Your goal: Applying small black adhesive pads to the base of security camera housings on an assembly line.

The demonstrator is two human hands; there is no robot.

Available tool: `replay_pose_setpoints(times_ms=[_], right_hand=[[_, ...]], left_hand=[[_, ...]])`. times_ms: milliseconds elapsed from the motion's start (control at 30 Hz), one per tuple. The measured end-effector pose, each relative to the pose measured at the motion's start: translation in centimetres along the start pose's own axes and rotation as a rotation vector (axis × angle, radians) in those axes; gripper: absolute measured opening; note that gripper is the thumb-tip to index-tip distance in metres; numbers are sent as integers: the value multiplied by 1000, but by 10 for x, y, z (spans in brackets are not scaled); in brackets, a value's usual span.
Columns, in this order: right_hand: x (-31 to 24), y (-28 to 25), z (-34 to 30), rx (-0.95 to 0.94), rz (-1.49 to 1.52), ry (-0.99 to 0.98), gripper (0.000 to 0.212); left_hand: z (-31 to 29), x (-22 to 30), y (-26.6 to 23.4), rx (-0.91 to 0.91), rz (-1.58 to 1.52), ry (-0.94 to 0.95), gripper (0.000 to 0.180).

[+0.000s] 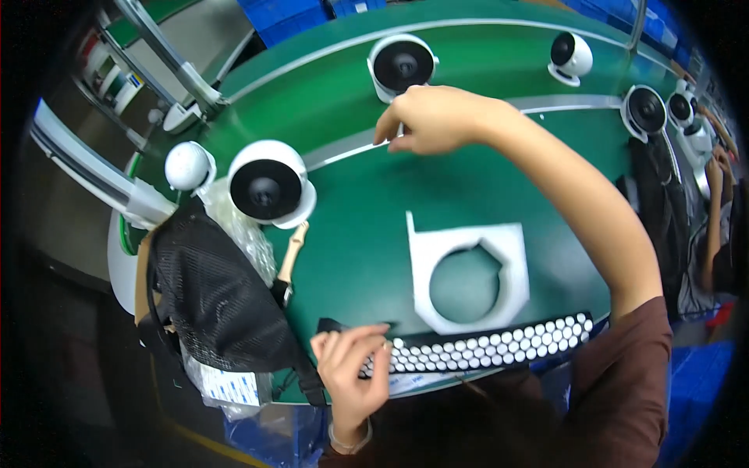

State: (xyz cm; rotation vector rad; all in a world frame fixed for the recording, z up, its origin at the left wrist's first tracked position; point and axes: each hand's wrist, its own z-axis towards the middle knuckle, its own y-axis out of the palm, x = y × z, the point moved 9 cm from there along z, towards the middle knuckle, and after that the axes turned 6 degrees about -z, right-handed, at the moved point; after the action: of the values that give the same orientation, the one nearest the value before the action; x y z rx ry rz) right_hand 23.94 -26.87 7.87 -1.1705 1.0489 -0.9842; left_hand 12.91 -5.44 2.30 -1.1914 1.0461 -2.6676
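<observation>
My left hand (355, 368) is at the near edge of the bench, finger and thumb drawn together over the left end of a black strip covered with white round pads (488, 349). Whatever sits between those fingertips is too small to make out. My right hand (437, 121) reaches far across the green top, its fingers bent but apart, and nothing shows in them. Just behind it stands a white round device with a black front (403, 65). Between my arms lies a white foam frame (511, 285) with a large round opening.
On the left are another white device (269, 183), a smaller white one (189, 165), a wooden-handled tool (292, 256) and a black mesh bag (222, 288). More devices (569, 58) stand far right. Another person's hands (719, 170) show at the right rim.
</observation>
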Motion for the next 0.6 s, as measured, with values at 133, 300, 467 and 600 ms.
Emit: replay_pose_setpoints(times_ms=[133,300,467,600], right_hand=[[-27,-10,-86,-172,-335,203,28],[-17,17,-120,-260,-229,340,27],[-7,20,-126,7,-134,374,25],[-16,1,-143,59,24,491,40]], left_hand=[[6,7,7,-1,-8,42,4],[1,9,2,14,-9,87,4],[1,12,8,12,-53,130,4],[-4,9,-6,7,-144,126,4]])
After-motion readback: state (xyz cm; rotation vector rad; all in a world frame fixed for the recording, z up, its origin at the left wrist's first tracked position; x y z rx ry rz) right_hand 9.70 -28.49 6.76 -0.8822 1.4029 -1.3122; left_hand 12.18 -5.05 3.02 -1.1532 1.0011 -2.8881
